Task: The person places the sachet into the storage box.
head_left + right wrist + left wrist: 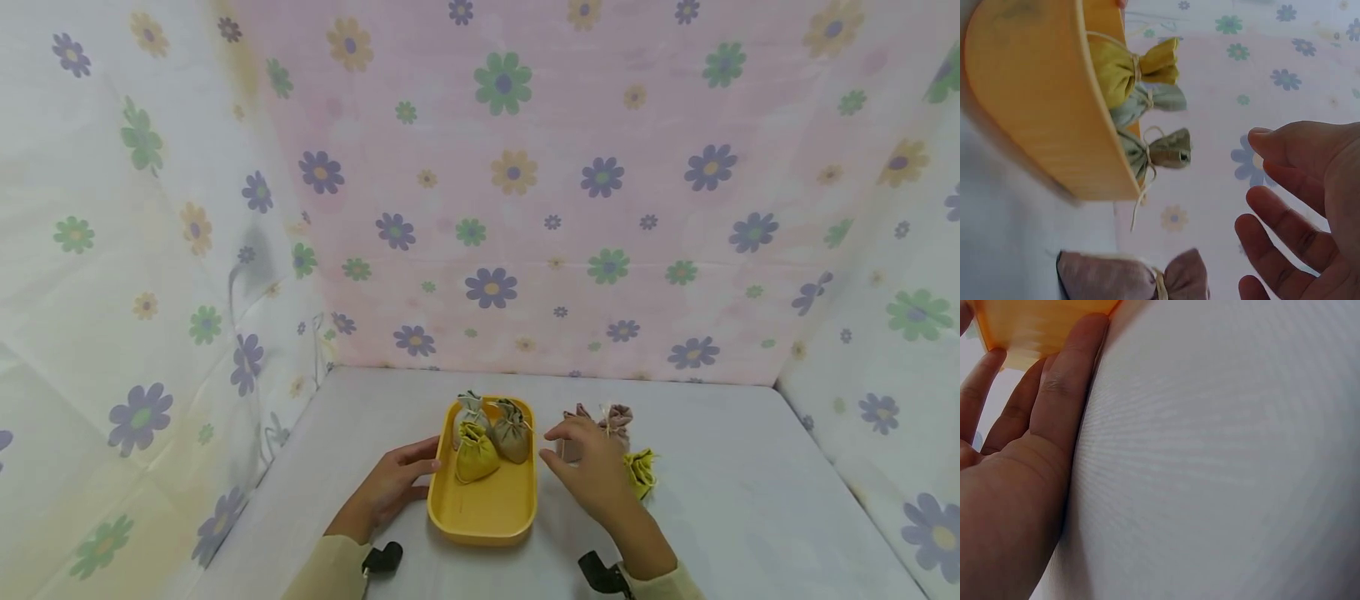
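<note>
A: Where does the tray (pixel 482 510) lie?

B: On the table (pixel 750 483), a little in from its far edge. The left hand (pixel 393 482) grips the tray's left edge, one fingertip over the rim.

A: Does the left wrist view add anything?

B: Yes, the low side that the head view hides: fingers (pixel 1063 387) laid along the outer wall, the lowest close against the table.

A: And the right hand (pixel 592 471)?

B: It holds nothing. It hovers off the tray's right edge, fingers loosely bent, the thumb a little apart from them. The right wrist view shows the fingertips well apart from every bag in sight.

A: What is in the tray?

B: Three bags at its far end: a white bag (pixel 471 407) by the far left corner, a green bag (pixel 512 437) against the right edge, a yellow bag (pixel 477 460) nearer. Only the right wrist view shows the green one's cord (pixel 1137 215) trailing past the rim.

A: Any bags outside?

B: Two pink bags (pixel 617 421) beyond the tray's right edge, partly behind the hand in the head view. Only that view shows the second yellow bag (pixel 641 472), half hidden by the wrist.
</note>
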Demonstrator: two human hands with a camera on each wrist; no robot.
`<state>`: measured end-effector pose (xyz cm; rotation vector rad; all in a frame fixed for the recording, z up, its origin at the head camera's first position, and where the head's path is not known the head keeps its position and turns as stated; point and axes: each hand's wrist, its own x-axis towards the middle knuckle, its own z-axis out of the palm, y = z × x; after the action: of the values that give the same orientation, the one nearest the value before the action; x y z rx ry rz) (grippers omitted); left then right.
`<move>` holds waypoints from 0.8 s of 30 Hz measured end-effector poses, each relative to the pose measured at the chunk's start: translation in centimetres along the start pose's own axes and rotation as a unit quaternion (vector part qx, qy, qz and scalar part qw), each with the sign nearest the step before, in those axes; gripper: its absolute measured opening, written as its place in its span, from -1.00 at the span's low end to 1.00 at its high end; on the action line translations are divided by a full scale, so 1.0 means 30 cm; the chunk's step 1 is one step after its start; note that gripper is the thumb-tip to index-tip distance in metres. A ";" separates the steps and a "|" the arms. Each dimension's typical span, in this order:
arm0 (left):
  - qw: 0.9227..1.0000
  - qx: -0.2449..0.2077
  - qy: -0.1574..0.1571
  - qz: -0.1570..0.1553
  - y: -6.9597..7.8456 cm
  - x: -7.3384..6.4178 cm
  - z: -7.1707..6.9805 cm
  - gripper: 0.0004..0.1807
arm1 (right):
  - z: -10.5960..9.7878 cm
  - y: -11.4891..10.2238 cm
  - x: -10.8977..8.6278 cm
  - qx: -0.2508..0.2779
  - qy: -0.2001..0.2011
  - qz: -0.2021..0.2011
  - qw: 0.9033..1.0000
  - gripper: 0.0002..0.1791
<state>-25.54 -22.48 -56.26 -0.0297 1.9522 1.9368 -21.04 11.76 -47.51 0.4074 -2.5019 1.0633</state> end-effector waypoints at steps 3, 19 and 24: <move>1.000 0.000 0.000 0.000 0.000 0.000 0.001 -0.32 | -0.028 0.019 -0.010 -0.003 0.013 0.000 1.000 -0.77; 1.000 -0.003 0.001 0.001 0.000 -0.001 -0.001 -0.32 | -0.111 0.156 -0.071 -0.053 0.010 -0.021 0.998 -0.34; 1.000 -0.007 -0.003 0.005 0.000 -0.002 0.001 -0.33 | -0.131 0.221 -0.097 -0.066 -0.002 -0.041 0.997 -0.25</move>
<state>-25.49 -22.45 -56.24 -0.0176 1.9384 1.9532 -20.23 19.41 -50.46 0.4687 -2.5193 0.8609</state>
